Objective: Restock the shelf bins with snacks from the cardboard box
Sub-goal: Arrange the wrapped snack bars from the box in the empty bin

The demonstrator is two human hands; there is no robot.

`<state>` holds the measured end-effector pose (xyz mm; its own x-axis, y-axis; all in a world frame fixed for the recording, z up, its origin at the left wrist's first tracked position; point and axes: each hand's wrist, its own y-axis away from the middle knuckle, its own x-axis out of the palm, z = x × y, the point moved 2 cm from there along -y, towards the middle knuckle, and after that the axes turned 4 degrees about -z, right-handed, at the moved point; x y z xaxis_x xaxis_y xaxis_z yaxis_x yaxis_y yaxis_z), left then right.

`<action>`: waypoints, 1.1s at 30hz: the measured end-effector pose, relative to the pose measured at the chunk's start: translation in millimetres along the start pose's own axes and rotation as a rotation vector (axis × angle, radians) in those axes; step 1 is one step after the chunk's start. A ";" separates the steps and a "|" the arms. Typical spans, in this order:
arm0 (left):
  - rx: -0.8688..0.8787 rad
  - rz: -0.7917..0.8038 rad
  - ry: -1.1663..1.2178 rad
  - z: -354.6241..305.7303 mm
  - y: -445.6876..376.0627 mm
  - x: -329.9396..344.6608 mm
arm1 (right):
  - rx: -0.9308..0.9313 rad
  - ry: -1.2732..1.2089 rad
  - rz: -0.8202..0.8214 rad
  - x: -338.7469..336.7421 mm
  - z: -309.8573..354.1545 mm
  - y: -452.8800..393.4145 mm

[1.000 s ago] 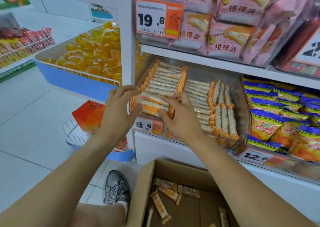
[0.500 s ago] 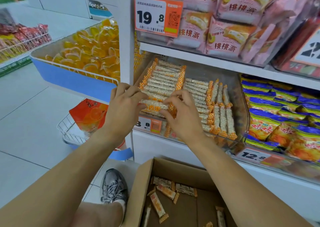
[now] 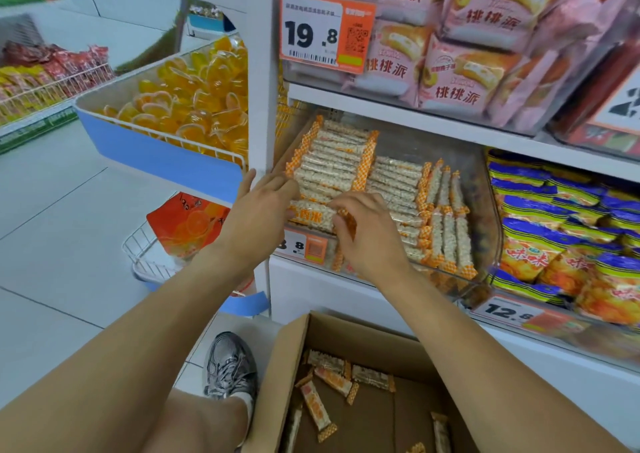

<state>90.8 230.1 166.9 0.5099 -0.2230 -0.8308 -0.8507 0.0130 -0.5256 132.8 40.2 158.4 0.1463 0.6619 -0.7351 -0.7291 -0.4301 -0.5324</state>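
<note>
Clear plastic shelf bin point(image 3: 485, 210) mostly filled. My left hand point(image 3: 256, 217) flat, steadying; right hand point(image 3: 367, 234) pinches orange-ended rice bar packet point(image 3: 313, 215) at bin front. Brown cardboard box point(image 3: 287, 366) below bin: few bars left (nearly done, I judge).

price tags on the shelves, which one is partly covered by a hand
The 8.8 price tag on the rice-bar bin; the left hand hides its first digit. The 19.8 and 12.8 tags show fully.
</note>
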 end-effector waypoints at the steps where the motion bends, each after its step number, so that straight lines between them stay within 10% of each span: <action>1: -0.001 0.011 -0.020 -1.0 -0.5 -1.0 | -0.011 0.032 -0.004 0.7 0.3 0.8; 9: -0.074 -0.004 0.037 -15.5 2.6 -7.9 | 0.054 -0.096 -0.169 -19.2 16.9 32.1; 18: 0.261 -0.242 0.339 -77.5 16.5 -18.8 | 0.170 -0.264 -0.200 -51.1 4.2 116.3; 23: 0.381 0.343 0.313 -140.0 84.5 55.2 | 0.404 -0.157 0.063 -33.3 -50.4 188.5; 27: 0.173 0.916 0.377 -161.7 185.2 147.8 | 0.677 -0.114 0.631 -7.7 -94.4 286.6; 33: -0.258 1.096 0.432 -142.6 251.6 220.6 | 0.972 -0.190 0.712 -2.7 -140.5 376.7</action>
<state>-28.9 45.2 -122.5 -0.5425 -0.5234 -0.6570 -0.8303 0.2153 0.5141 -48.3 -209.8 -99.1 -0.5311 0.5797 -0.6180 -0.8146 -0.1486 0.5606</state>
